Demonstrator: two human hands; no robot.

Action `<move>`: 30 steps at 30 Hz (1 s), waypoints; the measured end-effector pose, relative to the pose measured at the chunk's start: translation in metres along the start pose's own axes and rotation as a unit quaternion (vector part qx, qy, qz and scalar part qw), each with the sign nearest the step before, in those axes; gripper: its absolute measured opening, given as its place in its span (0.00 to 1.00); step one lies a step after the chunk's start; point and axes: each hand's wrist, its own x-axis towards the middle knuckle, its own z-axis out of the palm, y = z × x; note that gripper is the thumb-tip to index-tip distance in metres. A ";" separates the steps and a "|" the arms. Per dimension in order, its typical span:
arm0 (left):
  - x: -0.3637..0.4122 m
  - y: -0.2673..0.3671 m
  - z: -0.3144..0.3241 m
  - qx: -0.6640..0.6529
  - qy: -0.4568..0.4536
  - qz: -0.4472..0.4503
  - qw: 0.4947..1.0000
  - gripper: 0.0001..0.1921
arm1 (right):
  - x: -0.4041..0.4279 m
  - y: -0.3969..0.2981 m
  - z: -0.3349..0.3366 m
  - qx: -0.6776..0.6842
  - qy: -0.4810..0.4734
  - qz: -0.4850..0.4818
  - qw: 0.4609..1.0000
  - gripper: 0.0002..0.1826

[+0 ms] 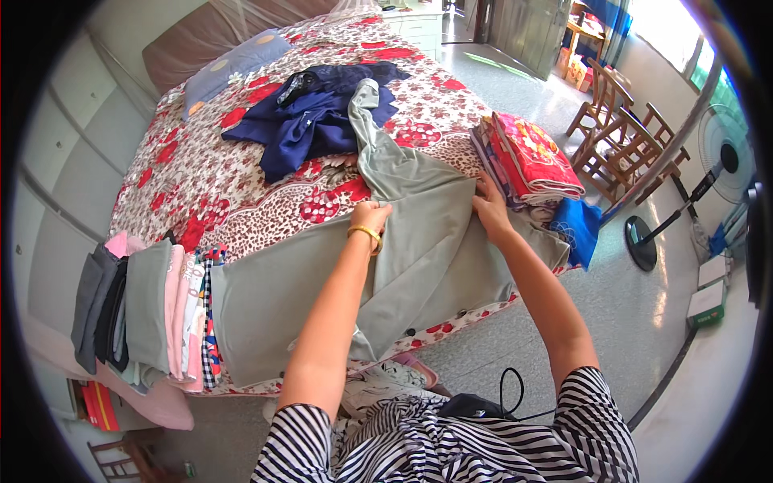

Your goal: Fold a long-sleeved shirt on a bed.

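Note:
A grey-green garment with long sleeves, probably a shirt, lies spread along the near edge of the bed, with dark buttons along its lower edge. My left hand, wearing a gold bangle, pinches the cloth near the middle. At the right, my right hand has thumb and fingers on a folded-over edge of the same cloth. One sleeve stretches up the bed and overlaps a heap of navy blue clothing. Part of the garment runs under my right forearm towards the bed's right corner.
Folded clothes stand in a row at the left bed corner. A stack of folded red textiles sits at the right, beside a blue cloth. A pillow lies far left. Wooden chairs and a pedestal fan stand on the floor.

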 end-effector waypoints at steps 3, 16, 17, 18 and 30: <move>-0.019 0.000 -0.012 0.015 -0.006 0.037 0.999 0.12 | -0.015 -0.031 0.009 0.020 0.008 0.088 0.996 0.26; -0.108 -0.019 -0.062 0.266 -0.084 0.342 0.897 0.13 | -0.034 -0.036 0.033 -0.438 -0.135 -0.301 0.836 0.20; -0.122 -0.024 -0.071 0.285 -0.121 0.342 0.888 0.16 | -0.033 -0.023 0.036 -0.443 -0.211 -0.262 0.831 0.23; -0.139 -0.031 -0.086 0.289 -0.119 0.333 0.890 0.16 | -0.030 -0.011 0.035 -0.458 -0.253 -0.231 0.820 0.28; -0.218 -0.104 -0.178 0.316 0.033 0.363 0.876 0.19 | -0.098 -0.071 0.020 -0.268 -0.334 -0.251 0.868 0.25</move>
